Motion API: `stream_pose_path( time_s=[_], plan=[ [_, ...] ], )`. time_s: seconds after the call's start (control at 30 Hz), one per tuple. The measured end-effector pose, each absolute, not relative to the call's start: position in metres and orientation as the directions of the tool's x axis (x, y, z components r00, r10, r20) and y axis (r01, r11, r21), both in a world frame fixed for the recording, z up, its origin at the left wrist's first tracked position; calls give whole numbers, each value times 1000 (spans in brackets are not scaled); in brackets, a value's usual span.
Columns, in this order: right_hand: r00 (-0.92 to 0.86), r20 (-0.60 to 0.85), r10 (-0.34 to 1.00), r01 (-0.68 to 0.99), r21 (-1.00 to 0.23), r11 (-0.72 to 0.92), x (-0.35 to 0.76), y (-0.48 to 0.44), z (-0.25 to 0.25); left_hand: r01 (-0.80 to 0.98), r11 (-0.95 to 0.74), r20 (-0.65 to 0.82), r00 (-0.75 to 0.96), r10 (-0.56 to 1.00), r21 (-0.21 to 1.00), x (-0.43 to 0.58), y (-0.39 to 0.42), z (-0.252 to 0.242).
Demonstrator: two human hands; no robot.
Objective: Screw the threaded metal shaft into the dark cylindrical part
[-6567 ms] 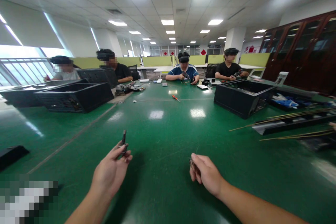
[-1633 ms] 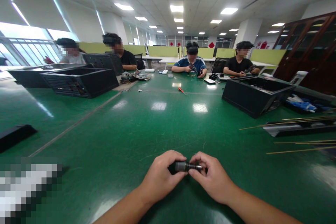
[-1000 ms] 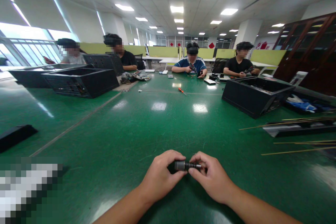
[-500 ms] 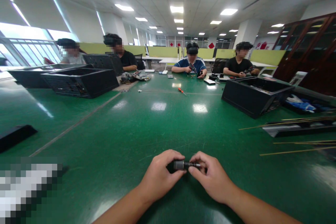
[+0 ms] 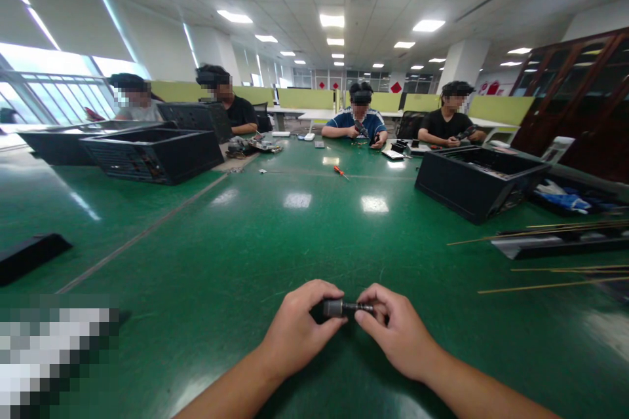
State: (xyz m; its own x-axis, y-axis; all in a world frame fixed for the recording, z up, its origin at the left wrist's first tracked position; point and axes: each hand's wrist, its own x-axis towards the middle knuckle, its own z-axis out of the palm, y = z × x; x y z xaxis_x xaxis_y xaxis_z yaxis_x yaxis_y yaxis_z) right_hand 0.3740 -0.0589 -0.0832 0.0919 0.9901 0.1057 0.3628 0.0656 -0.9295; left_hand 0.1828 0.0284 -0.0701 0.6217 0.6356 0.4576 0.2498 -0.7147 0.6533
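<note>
Low in the middle of the head view, a small dark metal part (image 5: pixel 335 308) lies sideways between my hands, over the green tabletop. It has a thick cylindrical body at the left and a thinner, ridged stem at the right; its exact kind cannot be made out. The thumb and fingers of my left hand (image 5: pixel 302 321) are closed around the thick body. My right hand (image 5: pixel 396 324) pinches the stem near its tip, with thumb and fingers hiding part of it.
Black computer cases (image 5: pixel 152 156) stand at the left, and another case (image 5: pixel 476 180) at the right. An orange screwdriver (image 5: pixel 340 171) lies farther up the green table (image 5: pixel 275 236). Thin yellow rods (image 5: pixel 531 289) reach in from the right. Several people sit across the table.
Both hands keep almost the same position and grip. The dark metal part has shifted very slightly, and the view has moved a little.
</note>
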Motion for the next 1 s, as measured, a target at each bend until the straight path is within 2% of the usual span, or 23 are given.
stream_pose_path(
  time_s=[1.0],
  plan=[
    [170, 101, 980, 322, -946, 42, 376, -57, -89, 297, -719, 481, 578, 659, 629, 181, 32, -68]
  ],
)
